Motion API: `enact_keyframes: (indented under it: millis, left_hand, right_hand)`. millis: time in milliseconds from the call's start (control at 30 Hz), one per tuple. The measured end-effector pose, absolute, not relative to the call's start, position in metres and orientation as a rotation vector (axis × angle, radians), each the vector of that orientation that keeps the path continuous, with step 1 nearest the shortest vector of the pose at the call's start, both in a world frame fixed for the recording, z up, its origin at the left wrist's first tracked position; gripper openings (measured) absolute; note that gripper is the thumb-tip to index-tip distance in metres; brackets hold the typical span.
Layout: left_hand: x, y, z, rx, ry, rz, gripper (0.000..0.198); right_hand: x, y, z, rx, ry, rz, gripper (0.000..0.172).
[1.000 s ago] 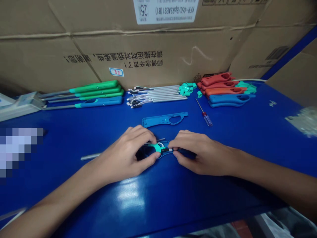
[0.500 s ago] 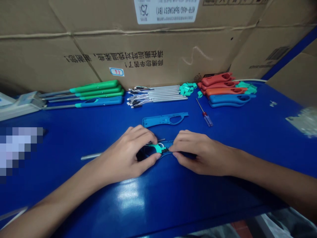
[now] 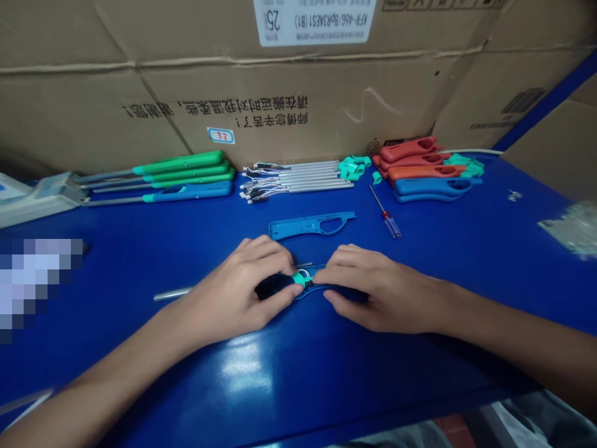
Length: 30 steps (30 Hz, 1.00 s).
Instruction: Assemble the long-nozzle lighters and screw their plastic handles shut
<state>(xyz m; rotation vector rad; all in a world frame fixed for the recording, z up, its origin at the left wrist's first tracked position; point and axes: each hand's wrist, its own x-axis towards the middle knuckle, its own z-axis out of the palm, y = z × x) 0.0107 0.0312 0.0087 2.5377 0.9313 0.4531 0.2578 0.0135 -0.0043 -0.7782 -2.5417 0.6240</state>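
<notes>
My left hand (image 3: 254, 283) is closed, thumb and forefinger pinching a small mint-green trigger piece (image 3: 300, 281). That piece sits at an open blue lighter handle half (image 3: 319, 288), mostly covered by my fingers. White wires (image 3: 304, 272) curve out beside the trigger, and a small black part (image 3: 308, 284) lies against it. My right hand (image 3: 377, 286) is curled over the right part of the handle half, its forefinger on the black part and its thumb at the near edge. A metal lighter tube (image 3: 171, 294) sticks out left of my left wrist. Beyond lies the other blue handle half (image 3: 308, 226).
A screwdriver (image 3: 390, 224) lies behind my right hand. Along the back are assembled lighters (image 3: 186, 163), silver tubes with wires (image 3: 312, 177), mint-green pieces (image 3: 353, 167) and red, orange and blue handles (image 3: 420, 168). A cardboard box (image 3: 224, 87) stands behind them; clear bags (image 3: 573, 230) lie right.
My right fingers have moved slightly left, closer to the green trigger, and now cover more of the black part. My left hand keeps its pinch in place.
</notes>
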Motion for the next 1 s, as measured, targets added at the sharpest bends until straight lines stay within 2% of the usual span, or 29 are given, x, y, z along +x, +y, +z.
enact_keyframes:
  millis: [467,633,800,1000]
  left_hand:
    - [0.0087,0.0307,0.0073,2.530,0.906,0.483,0.009]
    - [0.0095,0.0320,0.0059,2.537,0.899,0.498,0.009]
    - [0.0091,0.0331,0.0050,2.540,0.888,0.522,0.009]
    - [0.0078,0.0311,0.0050,2.540,0.896,0.521,0.009]
  right_hand:
    - [0.2571,0.0134,-0.0028,-0.782,-2.535,0.678,0.019]
    - [0.2565,0.0128,-0.0039,-0.817,-2.507,0.641,0.029]
    - [0.2568,0.0132,-0.0034,-0.767,-2.540,0.675,0.018]
    - [0.2568,0.0136,-0.0026,-0.780,-2.530,0.681,0.019]
